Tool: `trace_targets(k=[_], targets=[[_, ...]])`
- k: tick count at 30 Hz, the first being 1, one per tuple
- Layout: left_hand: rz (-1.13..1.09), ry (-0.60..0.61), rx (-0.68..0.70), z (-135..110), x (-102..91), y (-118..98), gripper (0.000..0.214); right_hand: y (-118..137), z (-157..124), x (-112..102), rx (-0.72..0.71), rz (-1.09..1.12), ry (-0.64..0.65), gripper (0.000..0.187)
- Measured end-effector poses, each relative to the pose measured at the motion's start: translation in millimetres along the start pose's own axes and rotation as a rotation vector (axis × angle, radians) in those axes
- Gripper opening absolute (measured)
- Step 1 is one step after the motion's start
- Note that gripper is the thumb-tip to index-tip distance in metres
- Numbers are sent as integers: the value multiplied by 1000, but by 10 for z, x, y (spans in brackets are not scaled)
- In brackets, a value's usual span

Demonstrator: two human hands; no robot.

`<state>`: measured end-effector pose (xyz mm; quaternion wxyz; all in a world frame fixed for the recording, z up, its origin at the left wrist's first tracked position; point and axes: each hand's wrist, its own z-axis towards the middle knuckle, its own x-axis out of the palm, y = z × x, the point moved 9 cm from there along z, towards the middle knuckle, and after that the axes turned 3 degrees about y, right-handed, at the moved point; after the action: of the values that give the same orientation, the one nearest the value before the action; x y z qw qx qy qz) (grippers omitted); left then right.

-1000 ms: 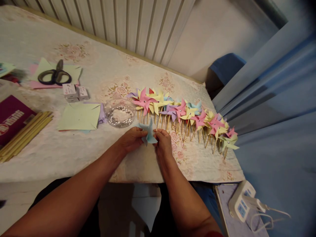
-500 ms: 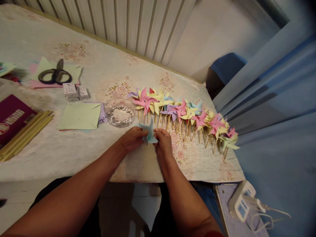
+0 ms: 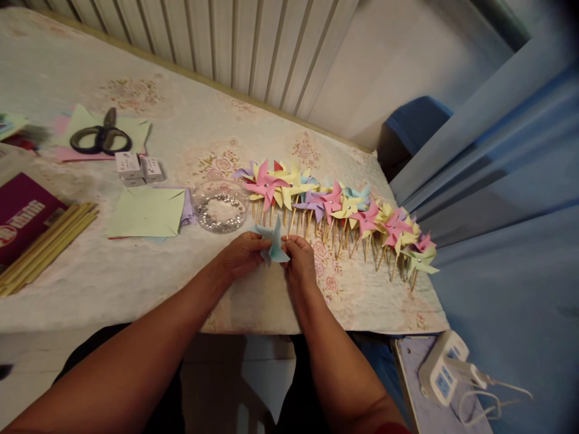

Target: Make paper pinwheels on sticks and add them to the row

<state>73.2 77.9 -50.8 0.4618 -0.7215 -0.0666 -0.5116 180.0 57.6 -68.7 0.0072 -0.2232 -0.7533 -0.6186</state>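
A light-blue paper pinwheel with curled blades is held up between my two hands, just above the table's front part. My left hand pinches its left side between thumb and fingers. On the other side, my right hand has its fingertips closed at the pinwheel's right blade; whether they also hold a small pin is hidden. Behind the hands stands a round clear dish of shiny metal pins. To the right lies a long row of finished pinwheels on sticks, in pink, yellow, purple, blue and green.
Left of the dish lies a stack of slit paper squares. Beyond are small white boxes and black-handled scissors on more paper. A bundle of wooden sticks rests by a purple package. A power strip sits at lower right.
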Motion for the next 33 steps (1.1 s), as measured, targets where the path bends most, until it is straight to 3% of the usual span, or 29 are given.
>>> trace_targets(k=[33], targets=[[-33, 20, -3, 7, -9, 9, 24, 37, -18, 23, -5, 17, 13, 14]])
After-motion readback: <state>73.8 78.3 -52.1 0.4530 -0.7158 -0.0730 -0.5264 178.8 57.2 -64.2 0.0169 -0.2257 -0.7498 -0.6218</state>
